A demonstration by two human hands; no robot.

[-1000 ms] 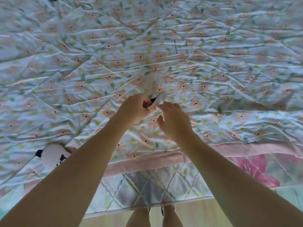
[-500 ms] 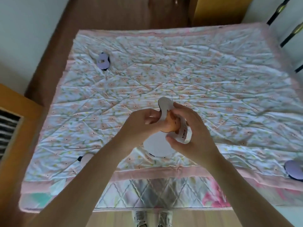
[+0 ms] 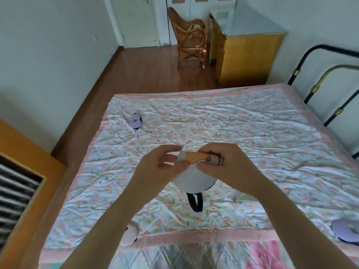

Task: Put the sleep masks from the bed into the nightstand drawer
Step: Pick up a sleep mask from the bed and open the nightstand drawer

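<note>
I hold a white sleep mask (image 3: 194, 181) with an orange beak part and a dangling black strap above the middle of the bed (image 3: 242, 133). My left hand (image 3: 155, 167) pinches its left end and my right hand (image 3: 231, 167) grips its right end. A purple sleep mask (image 3: 135, 120) lies at the bed's far left. A second purple mask (image 3: 345, 231) rests at the near right edge. A white mask (image 3: 129, 234) with black marks peeks out beside my left forearm at the near left edge.
A wooden nightstand (image 3: 21, 171) with a dark striped opening stands at the left. A rattan rocking chair (image 3: 191, 38) and a yellow cabinet (image 3: 246, 55) stand beyond the bed. A metal bed frame (image 3: 320, 82) rises at the right.
I have lifted the white mask off the quilt and raised it. My view has tilted up from the quilt to take in the whole bed and room.
</note>
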